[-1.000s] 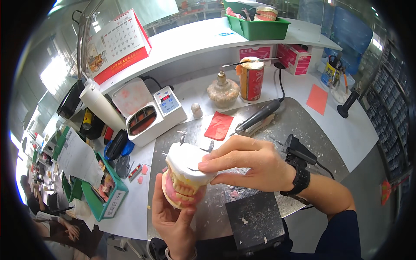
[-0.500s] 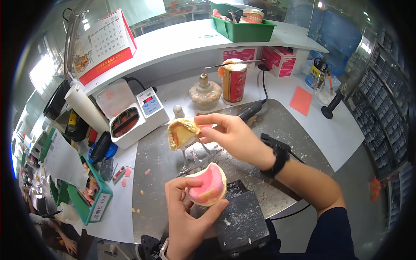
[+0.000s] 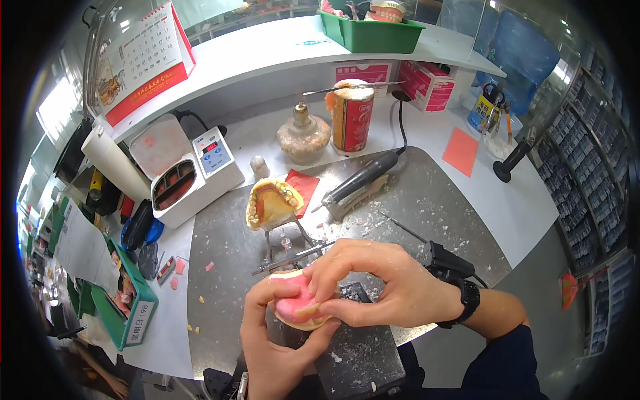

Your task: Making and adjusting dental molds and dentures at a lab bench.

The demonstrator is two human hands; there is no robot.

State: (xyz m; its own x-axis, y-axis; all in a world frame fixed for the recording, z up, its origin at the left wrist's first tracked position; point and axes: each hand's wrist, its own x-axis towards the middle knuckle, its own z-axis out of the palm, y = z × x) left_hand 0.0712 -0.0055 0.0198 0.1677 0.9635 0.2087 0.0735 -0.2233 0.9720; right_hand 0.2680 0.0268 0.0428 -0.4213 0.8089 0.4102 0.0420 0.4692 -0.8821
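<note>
My left hand [image 3: 270,343] is wrapped round a cream dental cast [image 3: 308,326], with the thumb along its near edge. A pink denture base plate [image 3: 288,308] covers the top of the cast. Closed over the plate, my right hand [image 3: 383,280] has its fingertips on the pink surface and its thumb at the plate's right edge; the fingers hide part of it. Just beyond my hands stands a metal articulator [image 3: 268,247] carrying a yellowish dental cast [image 3: 272,205] with a row of teeth.
A black handpiece [image 3: 363,179] lies on the metal work surface [image 3: 220,287], which bears scattered chips. Behind stand a glass spirit lamp [image 3: 303,137] and a red can [image 3: 353,120]. A white wax heater [image 3: 200,190] is at left; a black block [image 3: 363,357] sits under my hands.
My right hand has left the yellowish cast on the articulator, come down toward me and closed on the pink plate. My left hand still holds the other cast.
</note>
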